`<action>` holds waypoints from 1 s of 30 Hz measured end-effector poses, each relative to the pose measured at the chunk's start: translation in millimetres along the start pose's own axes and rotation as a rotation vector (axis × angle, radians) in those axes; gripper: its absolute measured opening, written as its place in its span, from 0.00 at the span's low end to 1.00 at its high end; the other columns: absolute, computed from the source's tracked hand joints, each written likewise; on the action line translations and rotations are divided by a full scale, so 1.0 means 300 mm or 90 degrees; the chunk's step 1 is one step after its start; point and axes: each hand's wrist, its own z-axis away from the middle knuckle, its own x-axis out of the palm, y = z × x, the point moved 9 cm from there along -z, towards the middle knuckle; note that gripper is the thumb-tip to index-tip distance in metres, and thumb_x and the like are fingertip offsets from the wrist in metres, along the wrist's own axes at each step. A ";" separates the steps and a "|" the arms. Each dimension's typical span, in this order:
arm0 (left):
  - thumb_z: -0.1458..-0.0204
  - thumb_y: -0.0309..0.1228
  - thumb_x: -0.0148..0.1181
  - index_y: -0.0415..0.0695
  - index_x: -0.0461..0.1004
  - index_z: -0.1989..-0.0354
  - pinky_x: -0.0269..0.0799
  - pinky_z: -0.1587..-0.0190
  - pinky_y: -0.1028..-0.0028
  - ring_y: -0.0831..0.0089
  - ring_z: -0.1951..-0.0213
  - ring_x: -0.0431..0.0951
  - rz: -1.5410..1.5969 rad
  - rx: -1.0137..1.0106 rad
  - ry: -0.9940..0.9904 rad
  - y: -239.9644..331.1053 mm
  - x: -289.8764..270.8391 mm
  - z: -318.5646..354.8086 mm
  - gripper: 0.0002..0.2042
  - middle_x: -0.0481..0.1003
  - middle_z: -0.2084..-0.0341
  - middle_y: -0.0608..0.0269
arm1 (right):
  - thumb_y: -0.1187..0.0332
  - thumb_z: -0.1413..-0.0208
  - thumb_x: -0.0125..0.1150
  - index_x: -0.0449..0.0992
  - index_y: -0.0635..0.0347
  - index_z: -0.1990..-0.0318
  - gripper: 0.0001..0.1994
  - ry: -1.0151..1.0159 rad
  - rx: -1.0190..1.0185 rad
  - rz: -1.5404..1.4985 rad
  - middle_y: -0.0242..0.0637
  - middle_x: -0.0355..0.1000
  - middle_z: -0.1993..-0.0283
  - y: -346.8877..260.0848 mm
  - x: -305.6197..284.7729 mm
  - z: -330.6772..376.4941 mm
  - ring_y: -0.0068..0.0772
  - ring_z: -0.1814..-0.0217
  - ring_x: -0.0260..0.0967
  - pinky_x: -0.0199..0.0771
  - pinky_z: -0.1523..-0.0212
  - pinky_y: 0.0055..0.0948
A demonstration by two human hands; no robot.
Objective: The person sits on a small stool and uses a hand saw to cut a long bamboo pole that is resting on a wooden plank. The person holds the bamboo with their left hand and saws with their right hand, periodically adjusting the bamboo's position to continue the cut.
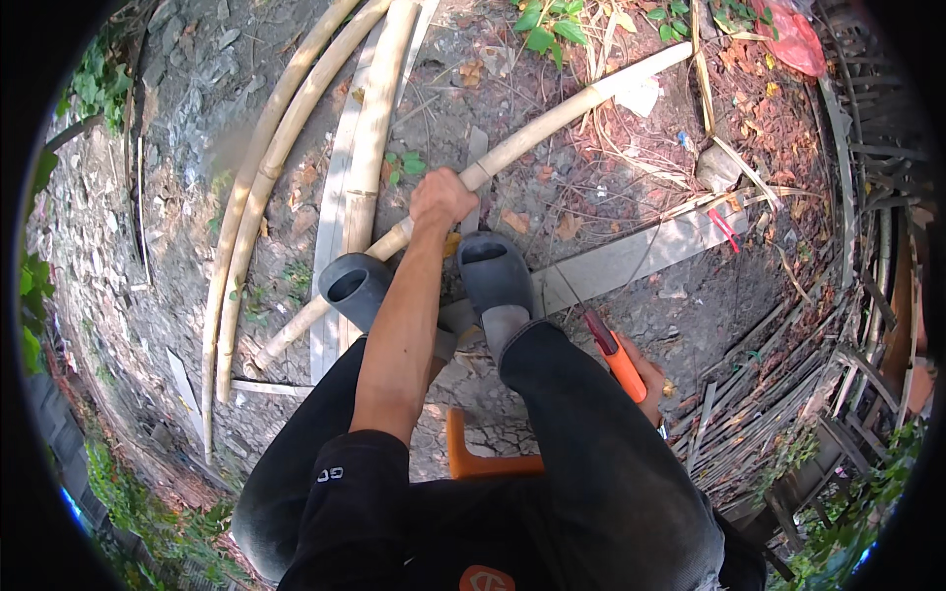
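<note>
My left hand (441, 200) is wrapped around a long bamboo pole (562, 116) that lies slanting across in front of me, from near left to far right. The pole passes by my dark clog-style shoes (498, 276). Beside my right knee, my right hand (650, 382) is closed on an orange-handled tool (621, 366). Its front part is red, and a thin dark blade, seen nearly edge-on, points forward and left; its exact kind is unclear. My leg hides part of the right hand.
Several long bamboo poles (258, 192) lie at the left. A grey plank (641, 258) with a small red object (724, 229) lies at right. Bamboo strips (759, 394) are piled at lower right. Under me is an orange stool (457, 445). A red bag (791, 39) lies far right.
</note>
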 end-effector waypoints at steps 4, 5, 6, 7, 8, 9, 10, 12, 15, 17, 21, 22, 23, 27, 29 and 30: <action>0.50 0.35 0.65 0.40 0.85 0.51 0.77 0.40 0.62 0.53 0.45 0.83 -0.006 -0.001 0.002 0.007 0.014 -0.012 0.19 0.83 0.50 0.45 | 0.80 0.55 0.66 0.75 0.63 0.34 0.34 0.008 0.004 -0.030 0.45 0.84 0.51 0.026 0.022 0.006 0.28 0.71 0.80 0.78 0.65 0.25; 0.51 0.35 0.65 0.40 0.85 0.51 0.77 0.40 0.62 0.52 0.44 0.82 -0.009 -0.003 0.006 0.019 0.013 -0.016 0.20 0.83 0.50 0.46 | 0.80 0.54 0.66 0.76 0.62 0.34 0.33 0.013 0.008 -0.042 0.45 0.85 0.52 0.035 0.041 -0.012 0.29 0.72 0.80 0.78 0.65 0.25; 0.51 0.36 0.65 0.40 0.85 0.50 0.77 0.40 0.62 0.52 0.44 0.82 -0.013 -0.002 0.009 0.030 0.009 -0.020 0.20 0.83 0.50 0.46 | 0.79 0.54 0.66 0.76 0.62 0.34 0.33 0.020 0.012 -0.053 0.45 0.85 0.52 0.041 0.059 -0.033 0.30 0.72 0.80 0.78 0.66 0.25; 0.51 0.36 0.66 0.40 0.84 0.50 0.77 0.40 0.61 0.52 0.44 0.82 -0.017 -0.001 0.006 0.030 0.019 -0.012 0.20 0.83 0.50 0.46 | 0.79 0.53 0.66 0.76 0.62 0.34 0.33 0.009 0.020 -0.047 0.46 0.85 0.54 0.024 0.095 -0.058 0.30 0.72 0.79 0.78 0.66 0.26; 0.51 0.36 0.66 0.40 0.84 0.50 0.77 0.40 0.61 0.53 0.44 0.82 -0.011 -0.004 -0.004 0.017 0.035 -0.003 0.21 0.83 0.50 0.46 | 0.78 0.53 0.66 0.76 0.62 0.34 0.32 0.000 0.032 -0.038 0.46 0.85 0.55 0.007 0.127 -0.081 0.30 0.73 0.79 0.77 0.67 0.26; 0.52 0.37 0.67 0.40 0.84 0.50 0.77 0.40 0.62 0.53 0.44 0.82 -0.004 -0.032 0.016 -0.054 -0.016 -0.017 0.21 0.83 0.49 0.46 | 0.78 0.52 0.66 0.76 0.62 0.34 0.32 -0.042 0.012 -0.036 0.47 0.84 0.57 0.000 0.196 -0.177 0.31 0.74 0.78 0.77 0.68 0.27; 0.52 0.37 0.68 0.41 0.84 0.50 0.77 0.40 0.62 0.53 0.44 0.82 0.005 -0.040 0.012 -0.066 -0.019 -0.015 0.21 0.83 0.49 0.46 | 0.78 0.53 0.66 0.76 0.62 0.35 0.32 -0.019 0.021 -0.021 0.47 0.84 0.58 0.004 0.177 -0.195 0.31 0.74 0.78 0.77 0.69 0.27; 0.53 0.38 0.69 0.41 0.84 0.49 0.77 0.40 0.61 0.53 0.44 0.82 -0.001 -0.025 0.002 -0.037 -0.014 -0.033 0.22 0.83 0.49 0.47 | 0.78 0.54 0.66 0.77 0.62 0.35 0.32 0.023 0.040 0.007 0.47 0.84 0.60 0.010 0.133 -0.208 0.30 0.75 0.77 0.77 0.70 0.28; 0.52 0.37 0.68 0.41 0.85 0.51 0.78 0.40 0.61 0.53 0.45 0.83 0.006 -0.033 0.025 -0.058 -0.026 -0.057 0.20 0.83 0.50 0.46 | 0.80 0.52 0.62 0.77 0.62 0.36 0.31 0.022 0.075 0.011 0.42 0.82 0.58 0.012 -0.012 -0.066 0.27 0.71 0.79 0.77 0.67 0.25; 0.52 0.38 0.68 0.39 0.84 0.51 0.78 0.42 0.59 0.52 0.45 0.83 0.001 -0.020 0.014 -0.027 -0.046 -0.070 0.21 0.83 0.50 0.45 | 0.79 0.55 0.63 0.77 0.61 0.36 0.32 -0.007 0.107 0.052 0.47 0.84 0.51 -0.012 -0.069 -0.004 0.33 0.68 0.84 0.80 0.65 0.27; 0.51 0.40 0.67 0.39 0.84 0.52 0.78 0.42 0.59 0.50 0.46 0.83 -0.007 0.001 0.008 -0.054 0.037 -0.034 0.21 0.83 0.51 0.44 | 0.79 0.55 0.64 0.76 0.62 0.35 0.33 -0.057 0.066 0.023 0.48 0.82 0.46 -0.036 0.023 -0.088 0.34 0.65 0.85 0.81 0.62 0.27; 0.51 0.40 0.67 0.39 0.84 0.52 0.78 0.42 0.59 0.50 0.46 0.83 -0.008 0.024 0.012 -0.027 0.041 -0.034 0.21 0.83 0.51 0.45 | 0.78 0.55 0.65 0.76 0.62 0.35 0.33 -0.053 0.055 -0.010 0.48 0.82 0.45 -0.056 0.077 -0.170 0.35 0.65 0.85 0.81 0.62 0.27; 0.51 0.40 0.67 0.40 0.84 0.52 0.78 0.41 0.59 0.49 0.46 0.83 -0.008 0.023 0.023 -0.013 0.037 -0.016 0.21 0.83 0.51 0.44 | 0.78 0.55 0.65 0.76 0.62 0.35 0.33 -0.048 0.043 -0.008 0.48 0.82 0.45 -0.067 0.113 -0.224 0.35 0.65 0.85 0.81 0.62 0.27; 0.50 0.38 0.65 0.41 0.85 0.52 0.78 0.41 0.58 0.50 0.45 0.82 -0.005 0.010 -0.007 0.003 0.025 -0.004 0.20 0.83 0.51 0.44 | 0.83 0.54 0.60 0.75 0.64 0.34 0.33 -0.017 0.009 -0.023 0.45 0.83 0.50 -0.113 0.168 -0.298 0.27 0.67 0.81 0.79 0.62 0.25; 0.50 0.38 0.65 0.40 0.85 0.52 0.78 0.41 0.58 0.50 0.45 0.83 -0.005 0.006 -0.007 -0.007 0.018 -0.004 0.19 0.83 0.51 0.44 | 0.85 0.53 0.58 0.75 0.65 0.34 0.33 0.004 -0.005 -0.021 0.44 0.84 0.52 -0.120 0.152 -0.295 0.23 0.66 0.80 0.79 0.62 0.23; 0.50 0.38 0.65 0.40 0.85 0.52 0.78 0.41 0.58 0.50 0.45 0.83 -0.005 0.004 -0.007 -0.011 0.020 -0.003 0.19 0.83 0.51 0.44 | 0.85 0.53 0.58 0.75 0.66 0.34 0.33 0.009 -0.006 -0.012 0.45 0.84 0.51 -0.100 0.144 -0.278 0.24 0.65 0.81 0.79 0.61 0.23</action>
